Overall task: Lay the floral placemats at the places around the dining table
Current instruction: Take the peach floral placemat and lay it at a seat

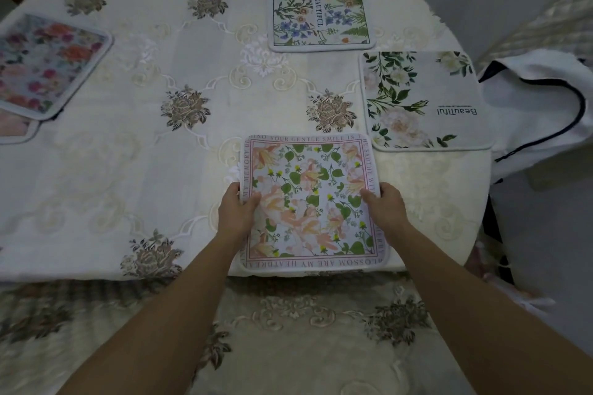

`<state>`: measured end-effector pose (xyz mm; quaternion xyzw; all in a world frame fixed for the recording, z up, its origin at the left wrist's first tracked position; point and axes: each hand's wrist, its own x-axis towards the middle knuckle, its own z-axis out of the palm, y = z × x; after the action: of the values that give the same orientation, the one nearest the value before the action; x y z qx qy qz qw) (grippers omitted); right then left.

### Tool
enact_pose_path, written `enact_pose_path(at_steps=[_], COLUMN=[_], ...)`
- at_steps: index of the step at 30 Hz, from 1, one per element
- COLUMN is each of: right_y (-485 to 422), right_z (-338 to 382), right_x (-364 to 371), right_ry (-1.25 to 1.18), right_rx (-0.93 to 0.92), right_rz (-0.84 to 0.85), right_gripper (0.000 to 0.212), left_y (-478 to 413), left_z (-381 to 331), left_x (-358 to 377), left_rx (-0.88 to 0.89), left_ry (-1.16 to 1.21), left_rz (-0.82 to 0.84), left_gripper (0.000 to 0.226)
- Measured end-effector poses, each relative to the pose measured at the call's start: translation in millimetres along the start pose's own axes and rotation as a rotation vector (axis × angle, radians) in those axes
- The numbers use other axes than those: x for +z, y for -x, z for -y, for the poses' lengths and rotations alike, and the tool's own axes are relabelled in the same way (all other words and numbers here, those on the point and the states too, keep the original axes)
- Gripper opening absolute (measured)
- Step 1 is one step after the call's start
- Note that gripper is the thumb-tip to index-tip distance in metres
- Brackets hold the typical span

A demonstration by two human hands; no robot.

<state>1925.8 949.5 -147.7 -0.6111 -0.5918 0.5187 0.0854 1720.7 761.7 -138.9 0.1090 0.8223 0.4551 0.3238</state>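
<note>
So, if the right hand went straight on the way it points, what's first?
Right hand crosses the pink mat it holds, then bare tablecloth; probably free, passing left of the BEAUTIFUL mat.

Between the left hand [239,208] and right hand [385,207], the placemat [313,199] bore peach blooms, green leaves and yellow buds inside a pink lettered border. Beyond the right hand, the grey mat [423,99] showed cream roses with dark leaves; the farther mat [319,11], blue flowers and green ferns. Left of the left hand, the blue mat [48,64] carried red roses.
</note>
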Motion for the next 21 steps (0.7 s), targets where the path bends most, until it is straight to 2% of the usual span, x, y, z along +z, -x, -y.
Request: enact_pose_path(at_steps=[5, 10, 14, 16, 18, 19, 21], right_y=[3.3, 6.9, 9.9, 12.4, 13.1, 13.0, 12.0], right_z=[1.8, -2.2, -6.8, -9.1, -10.4, -9.7, -3.8], right_x=[0.2, -3.9, -7.3, -6.3, 1.7, 9.1, 32.2], right_ry=[0.051, 0.194, 0.415, 0.549, 0.669, 0.702, 0.72], right_rx=[-0.009, -0.076, -0.154, -0.29, -0.57, -0.676, -0.753], right_rz=[-0.055, -0.146, -0.196, -0.275, -0.329, -0.307, -0.191], right_gripper=[0.025, 0.038, 0.05, 0.049, 0.035, 0.031, 0.038], left_y=[1.1, 0.0, 1.8, 4.2, 6.3, 6.7, 5.4], left_z=[-0.5, 4.5, 6.6, 3.9, 0.6, 0.2, -0.3], left_x=[1.0, 2.2, 0.4, 1.4, 8.0, 14.4, 31.7], left_rx=[0.019, 0.094, 0.146, 0.18, 0.322, 0.416, 0.565], left_ry=[-0.113, -0.412, -0.709, -0.853, -0.922, -0.938, -0.961], left_rz=[-0.032, -0.085, -0.153, -0.216, -0.224, -0.192, -0.06], left_gripper=[0.024, 0.031, 0.052, 0.061, 0.058, 0.057, 0.058])
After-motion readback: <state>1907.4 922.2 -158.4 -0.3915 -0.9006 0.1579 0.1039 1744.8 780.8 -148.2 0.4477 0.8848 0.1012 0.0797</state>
